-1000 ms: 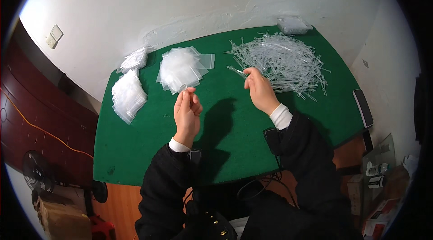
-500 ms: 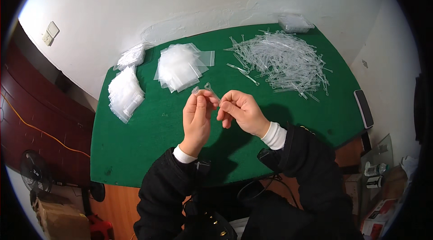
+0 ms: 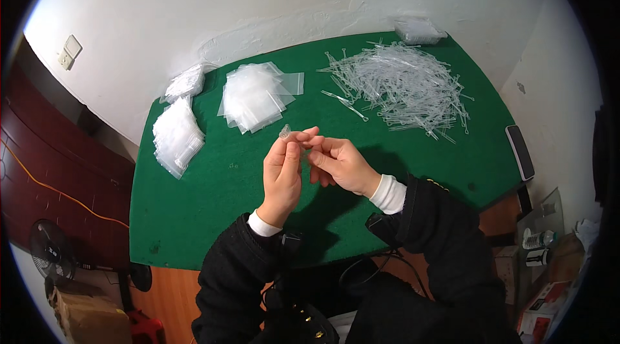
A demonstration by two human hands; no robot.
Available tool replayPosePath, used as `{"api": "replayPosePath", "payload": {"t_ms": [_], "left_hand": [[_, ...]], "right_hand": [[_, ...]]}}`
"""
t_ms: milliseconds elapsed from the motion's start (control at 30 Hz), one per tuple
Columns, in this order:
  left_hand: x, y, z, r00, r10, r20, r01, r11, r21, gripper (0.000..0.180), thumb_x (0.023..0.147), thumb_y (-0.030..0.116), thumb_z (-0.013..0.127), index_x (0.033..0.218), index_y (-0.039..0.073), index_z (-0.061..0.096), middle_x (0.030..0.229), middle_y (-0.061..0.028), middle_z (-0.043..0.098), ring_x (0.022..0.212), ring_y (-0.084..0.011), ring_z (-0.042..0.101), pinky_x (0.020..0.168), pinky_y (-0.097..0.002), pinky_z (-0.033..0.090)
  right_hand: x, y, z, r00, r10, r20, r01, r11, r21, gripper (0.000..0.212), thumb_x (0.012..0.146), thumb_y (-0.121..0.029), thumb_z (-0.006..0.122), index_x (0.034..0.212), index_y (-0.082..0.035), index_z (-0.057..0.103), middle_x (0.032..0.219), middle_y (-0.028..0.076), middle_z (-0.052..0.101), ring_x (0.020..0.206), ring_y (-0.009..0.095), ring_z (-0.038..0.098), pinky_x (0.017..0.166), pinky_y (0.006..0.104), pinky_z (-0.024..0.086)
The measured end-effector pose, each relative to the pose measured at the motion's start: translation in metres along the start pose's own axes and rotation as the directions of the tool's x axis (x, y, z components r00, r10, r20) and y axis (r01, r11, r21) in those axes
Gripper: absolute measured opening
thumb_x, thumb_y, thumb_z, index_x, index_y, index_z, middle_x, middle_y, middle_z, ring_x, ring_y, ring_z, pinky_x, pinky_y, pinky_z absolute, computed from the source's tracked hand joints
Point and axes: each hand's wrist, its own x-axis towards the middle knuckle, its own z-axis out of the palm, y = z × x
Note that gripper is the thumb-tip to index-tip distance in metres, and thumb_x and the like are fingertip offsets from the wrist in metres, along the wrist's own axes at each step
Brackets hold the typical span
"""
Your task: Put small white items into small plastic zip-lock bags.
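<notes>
My left hand [image 3: 282,179] is closed, pinching a small bunch of clear plastic sticks [image 3: 285,131]; their looped ends poke up above thumb and forefinger. Against it my right hand [image 3: 342,164] is pinched too, its fingertips meeting the left fingers around a clear stick that is mostly hidden. Beyond the hands at right lies a big loose heap of the same thin clear sticks [image 3: 400,85], some with small looped ends. A couple of sticks [image 3: 345,105] lie apart at its left edge. Straight ahead is a spread pile of clear zip bags [image 3: 255,95].
Filled zip bags [image 3: 177,137] overlap at the table's left, with a clear container [image 3: 186,82] behind them. Another clear box [image 3: 420,31] stands at the far right corner. A phone [image 3: 519,153] lies at the right edge of the green table [image 3: 206,221]. A fan [image 3: 51,250] stands at lower left.
My right hand has moved slightly left, bringing its stick to the left hand's fingers. The heart-shaped loop that showed between the hands is now covered by fingers.
</notes>
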Motion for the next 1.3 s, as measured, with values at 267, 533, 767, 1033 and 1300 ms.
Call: {"api": "replayPosePath", "payload": {"t_ms": [267,533,767,1033,1300], "left_hand": [[0.0,-0.004,-0.006,0.999,0.008,0.041,-0.009,1.0,0.009,0.022,0.095,0.017,0.037,0.102,0.0,0.049,0.101,-0.0124,0.058,0.096,-0.018,0.054,0.083,-0.0294,0.043],[-0.001,-0.003,-0.004,1.0,-0.023,0.017,0.023,1.0,0.013,0.021,0.095,0.017,0.037,0.098,0.001,0.05,0.086,-0.007,0.058,0.082,-0.0128,0.054,0.071,-0.0238,0.043],[0.0,-0.01,-0.01,0.999,-0.021,-0.041,0.022,0.999,0.037,0.021,0.095,0.017,0.036,0.095,0.002,0.05,0.077,-0.0024,0.056,0.071,-0.0077,0.051,0.063,-0.0194,0.04],[0.005,-0.005,-0.012,0.992,0.012,-0.126,-0.018,0.999,-0.051,0.02,0.095,0.019,0.037,0.096,0.003,0.049,0.074,-0.0024,0.054,0.068,-0.0103,0.051,0.063,-0.0227,0.041],[0.018,-0.007,-0.04,0.935,-0.028,-0.353,-0.06,0.97,-0.236,0.018,0.095,0.02,0.038,0.095,0.005,0.047,0.07,0.0,0.046,0.065,-0.0108,0.045,0.063,-0.0261,0.04]], "right_hand": [[0.003,0.011,-0.005,0.999,0.049,-0.019,-0.05,0.998,-0.032,0.017,0.088,-0.02,0.053,0.09,-0.004,0.059,0.066,0.002,0.058,0.051,0.007,0.051,0.045,0.0191,0.038],[0.002,0.009,-0.005,0.995,0.095,0.008,-0.095,0.995,-0.023,0.015,0.087,-0.015,0.052,0.086,-0.001,0.058,0.068,0.003,0.058,0.055,0.008,0.053,0.046,0.0197,0.04],[0.003,0.008,-0.006,0.991,0.13,0.034,-0.126,0.988,-0.086,0.013,0.085,-0.011,0.051,0.081,0.001,0.056,0.071,0.003,0.057,0.057,0.009,0.054,0.047,0.0202,0.041],[0.008,0.019,-0.015,0.996,0.089,0.011,-0.087,0.987,-0.133,0.012,0.083,-0.012,0.054,0.082,0.0,0.057,0.071,0.004,0.06,0.056,0.009,0.054,0.048,0.0232,0.042],[0.016,0.015,-0.101,0.775,-0.526,-0.349,-0.27,0.225,-0.936,0.019,0.07,-0.018,0.067,0.08,-0.005,0.059,0.075,0.009,0.058,0.073,0.03,0.056,0.066,0.0363,0.045]]}}
